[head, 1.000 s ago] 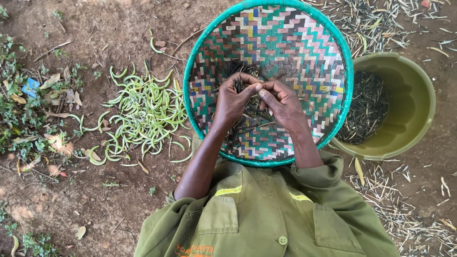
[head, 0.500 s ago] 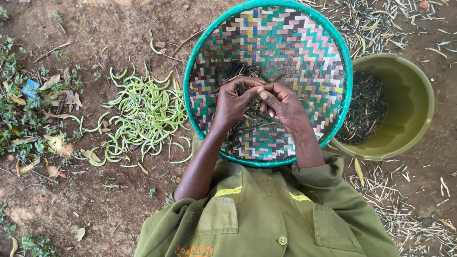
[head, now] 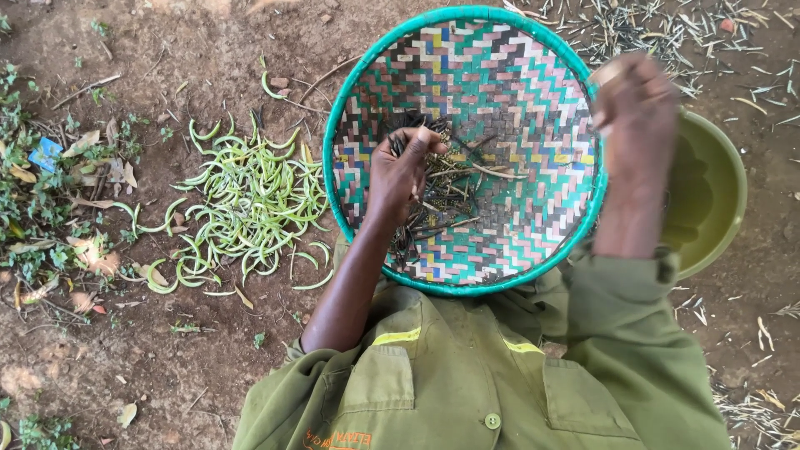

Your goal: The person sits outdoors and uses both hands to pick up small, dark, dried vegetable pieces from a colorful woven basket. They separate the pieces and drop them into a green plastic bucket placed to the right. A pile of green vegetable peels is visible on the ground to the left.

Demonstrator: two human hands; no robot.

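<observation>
- Bare earth underfoot, littered with dry husks and leaves.
- Dark dry pods [head: 433,179] lie in one woven tray [head: 500,242] on the lap: light, stiff, brittle by the look; best pinched at mid-length.
- Left hand [head: 402,171] is closed around a small bunch of them (too many to count).
- Right hand [head: 635,108] is raised over one green bucket [head: 718,196], blurred; grip unclear.
- One heap of green pods [head: 250,200] lies left.

The left hand [head: 402,171] rests in the woven tray [head: 533,242], fingers [head: 414,142] gripping dark pods [head: 450,179]. The right hand [head: 635,108], blurred, hangs above the green bucket [head: 715,192]. Green pods [head: 250,200] lie on the dirt well left of the fingers.
</observation>
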